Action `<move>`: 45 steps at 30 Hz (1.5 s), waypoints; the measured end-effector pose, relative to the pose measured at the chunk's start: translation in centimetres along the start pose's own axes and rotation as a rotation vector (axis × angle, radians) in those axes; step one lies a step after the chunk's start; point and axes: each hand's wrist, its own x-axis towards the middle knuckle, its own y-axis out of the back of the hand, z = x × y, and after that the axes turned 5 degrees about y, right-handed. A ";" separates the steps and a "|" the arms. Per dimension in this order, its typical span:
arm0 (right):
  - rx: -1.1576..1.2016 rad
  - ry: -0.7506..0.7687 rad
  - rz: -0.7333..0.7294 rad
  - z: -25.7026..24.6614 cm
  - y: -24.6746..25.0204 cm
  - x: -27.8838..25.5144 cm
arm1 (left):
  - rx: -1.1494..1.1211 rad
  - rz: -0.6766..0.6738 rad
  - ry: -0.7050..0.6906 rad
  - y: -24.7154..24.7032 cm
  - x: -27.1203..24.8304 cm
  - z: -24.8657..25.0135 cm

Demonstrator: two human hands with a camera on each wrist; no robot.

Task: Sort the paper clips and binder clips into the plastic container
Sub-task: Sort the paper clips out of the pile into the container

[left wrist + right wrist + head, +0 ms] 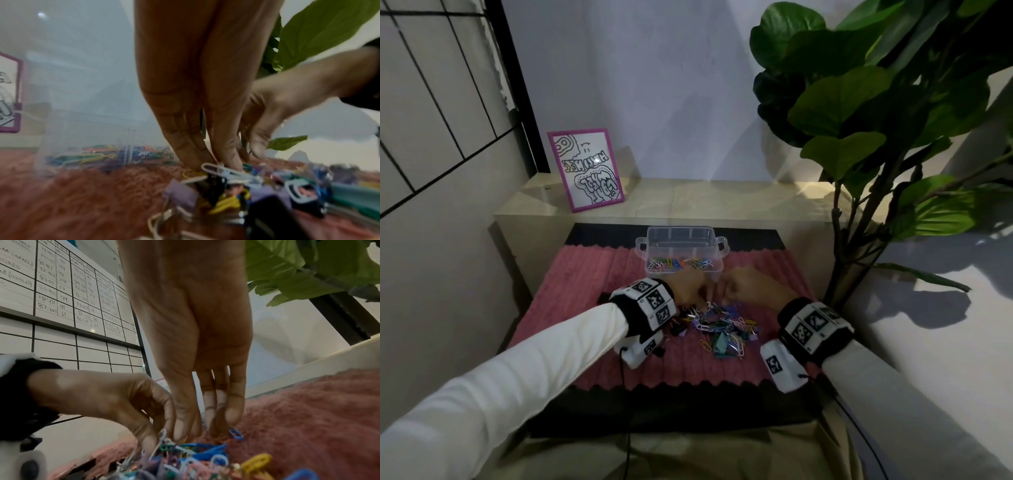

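A clear plastic container stands at the far end of the pink rug, with coloured paper clips in its near compartment. A mixed pile of paper clips and binder clips lies in front of it. Both hands meet at the pile's far edge. My left hand pinches a white paper clip between thumb and forefinger. My right hand points down with thumb and fingertips bunched on clips; a blue clip lies beside them.
The pink rug lies on a dark mat. A beige ledge behind the container carries a pink-framed drawing. A large leafy plant overhangs the right side. On the left wall hangs a gridded whiteboard.
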 end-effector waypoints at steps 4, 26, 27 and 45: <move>0.085 -0.051 -0.101 0.1 -0.8 -0.9 | -0.106 0.099 -0.010 1.0 -0.7 -1.2; 0.912 -0.069 0.305 1.1 -1.6 -4.6 | -0.088 0.230 0.183 7.5 0.9 -6.2; 0.930 -0.078 0.298 1.3 -1.6 -4.6 | -0.111 0.237 0.177 7.3 0.7 -6.2; 0.317 -0.050 0.304 -1.6 1.8 6.1 | -0.198 0.243 -0.040 0.2 -4.0 -3.3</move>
